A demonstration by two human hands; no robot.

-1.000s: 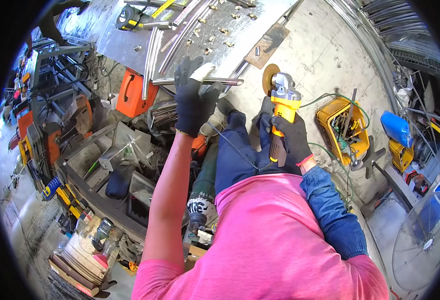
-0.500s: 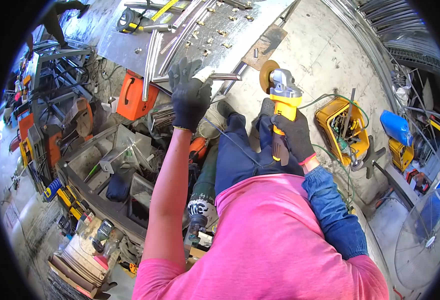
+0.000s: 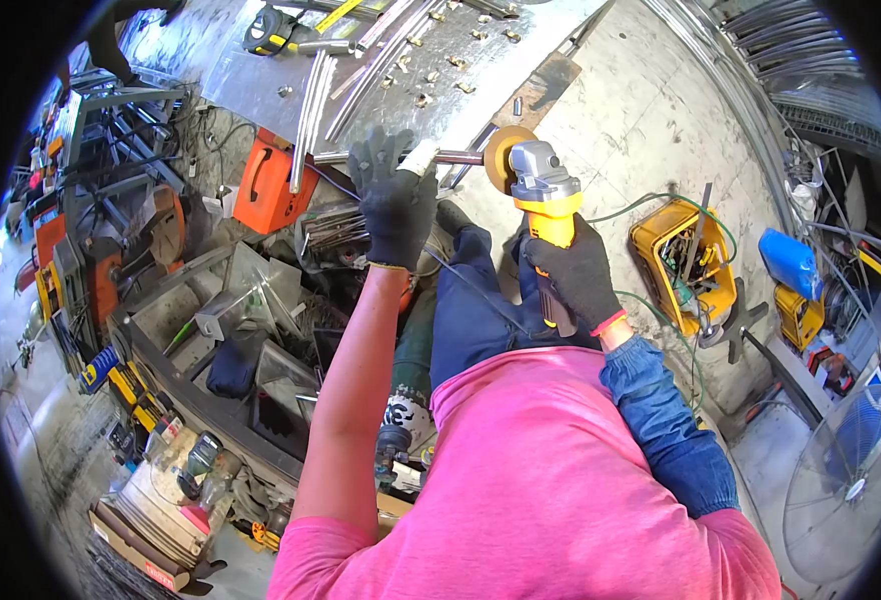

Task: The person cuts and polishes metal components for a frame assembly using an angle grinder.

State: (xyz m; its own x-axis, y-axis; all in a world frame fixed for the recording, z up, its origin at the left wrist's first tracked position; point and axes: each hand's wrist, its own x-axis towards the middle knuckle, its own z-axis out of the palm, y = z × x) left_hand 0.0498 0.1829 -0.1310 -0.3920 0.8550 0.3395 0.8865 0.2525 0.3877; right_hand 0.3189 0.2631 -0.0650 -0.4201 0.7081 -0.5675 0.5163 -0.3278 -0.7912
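My right hand, in a dark glove, is wrapped round the handle of a yellow and grey angle grinder. The grinder's tan disc stands at the right end of a metal tube, appearing to meet it; whether they touch is hard to tell. My left hand, also gloved, lies over the tube with its fingers stretched across it and the white-wrapped thumb along it. The tube shows on both sides of this hand. Its fingertips' undersides are hidden.
Ahead is a metal-topped table with tubes, small brass-coloured pieces and a tape measure. An orange box stands left of my hand. At right are a yellow crate of tools, a green cord and a fan.
My left hand has moved right along the tube and slightly down. The grinder has shifted left and a little down, bringing its disc to the tube's end.
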